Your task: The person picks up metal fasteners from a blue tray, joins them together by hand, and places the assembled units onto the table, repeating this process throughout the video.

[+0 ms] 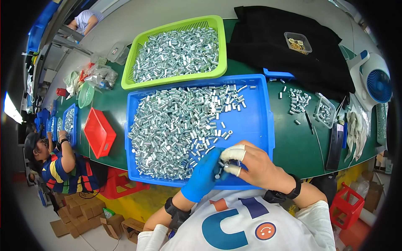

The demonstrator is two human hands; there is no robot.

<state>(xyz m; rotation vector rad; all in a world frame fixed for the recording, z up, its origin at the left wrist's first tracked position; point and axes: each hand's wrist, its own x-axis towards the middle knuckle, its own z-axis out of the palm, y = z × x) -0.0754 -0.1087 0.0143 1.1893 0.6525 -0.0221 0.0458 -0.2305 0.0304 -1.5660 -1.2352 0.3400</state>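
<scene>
My left hand, in a blue glove, is closed around a few small silvery metal sleeves over the near edge of the blue tray. Pale finger cots cover fingertips of my right hand, which pinches at the same sleeves from the right. The fingers partly hide what they hold. A deep heap of like sleeves fills the left and middle of the tray, thinning out toward its bare right side.
Behind the tray stands a green basket full of sleeves. A red tray lies left. To the right are loose sleeves, a clear tub, a dark phone-like slab and a fan. A co-worker sits at left.
</scene>
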